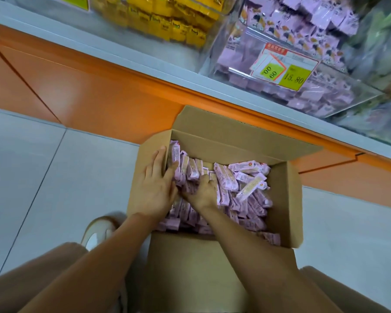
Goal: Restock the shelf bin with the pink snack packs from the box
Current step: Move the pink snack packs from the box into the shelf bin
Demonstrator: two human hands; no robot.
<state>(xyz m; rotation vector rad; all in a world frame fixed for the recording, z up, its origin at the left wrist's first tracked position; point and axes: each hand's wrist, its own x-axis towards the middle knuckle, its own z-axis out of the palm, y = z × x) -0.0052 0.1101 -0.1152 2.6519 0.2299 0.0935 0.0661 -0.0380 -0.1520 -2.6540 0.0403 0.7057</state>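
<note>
An open cardboard box (284, 199) stands on the floor, full of several pink snack packs (246, 184). Both my hands are inside it at the left side. My left hand (155, 188) lies flat with straight fingers against an upright row of packs by the left wall. My right hand (202, 192) digs into the pile with curled fingers, gripping pink packs. Above, on the white shelf, a clear bin (253, 71) holds more pink packs and carries a price label reading 15.80.
A clear bin of yellow packs (167, 21) sits left of the pink bin. An orange cabinet front (88, 91) runs below the shelf edge. My shoe (99, 231) and knees are on the grey tiled floor beside the box.
</note>
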